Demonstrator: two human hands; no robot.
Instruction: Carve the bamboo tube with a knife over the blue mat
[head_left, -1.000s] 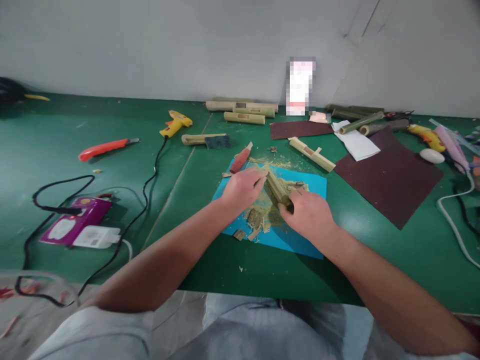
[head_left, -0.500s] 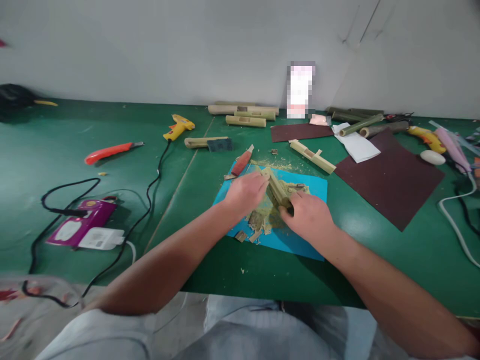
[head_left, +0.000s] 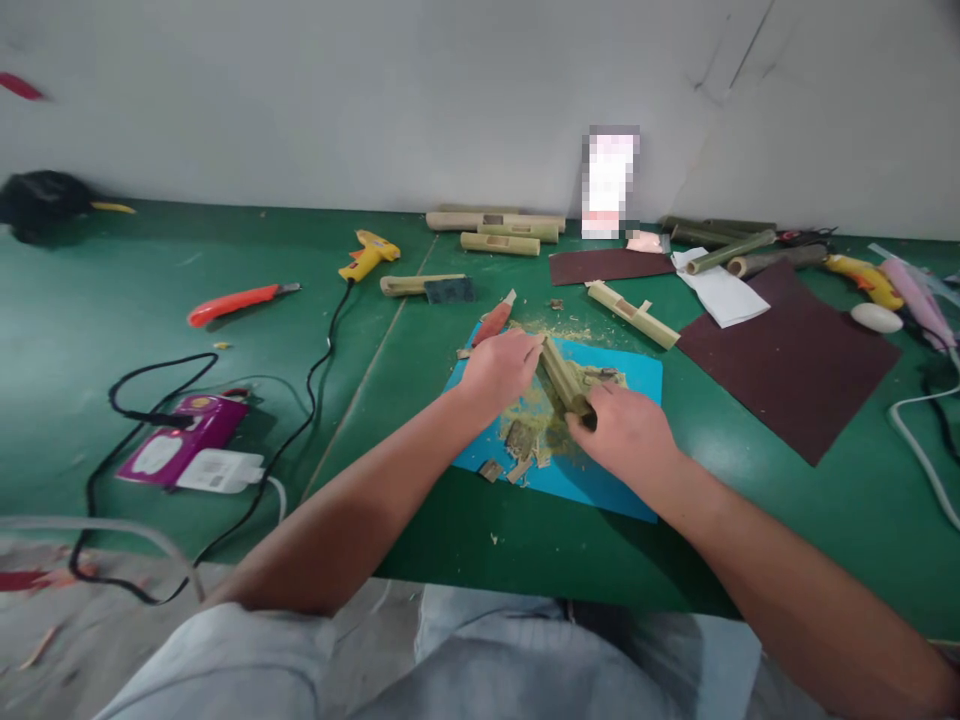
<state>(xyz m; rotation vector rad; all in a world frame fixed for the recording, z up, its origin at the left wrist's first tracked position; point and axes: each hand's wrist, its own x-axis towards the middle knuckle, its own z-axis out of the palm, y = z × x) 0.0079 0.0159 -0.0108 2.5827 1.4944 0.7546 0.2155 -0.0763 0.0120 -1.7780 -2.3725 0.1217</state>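
Note:
A split bamboo piece (head_left: 562,376) with a hollow channel lies slanted between my hands, above a blue sheet (head_left: 641,385). My right hand (head_left: 628,425) is closed around its near end, thumb at the left side. At its far end are the closed fingers of my left hand (head_left: 501,368); their tips are partly hidden. Pale green bamboo dust and several shavings (head_left: 521,438) cover the middle of the sheet. A red-handled knife (head_left: 495,318) lies just beyond my left hand.
Cut bamboo tubes (head_left: 500,244) lie along the wall, and a notched one (head_left: 634,315) lies beyond the sheet. Brown sandpaper (head_left: 802,365) is at right. A yellow glue gun (head_left: 369,256), red utility knife (head_left: 241,304) and purple power strip (head_left: 187,435) with cords occupy the left.
The whole view has shifted slightly, so things appear a little further right. My left fingers sit more at the edge of the bamboo's far end; my right hand keeps its grip.

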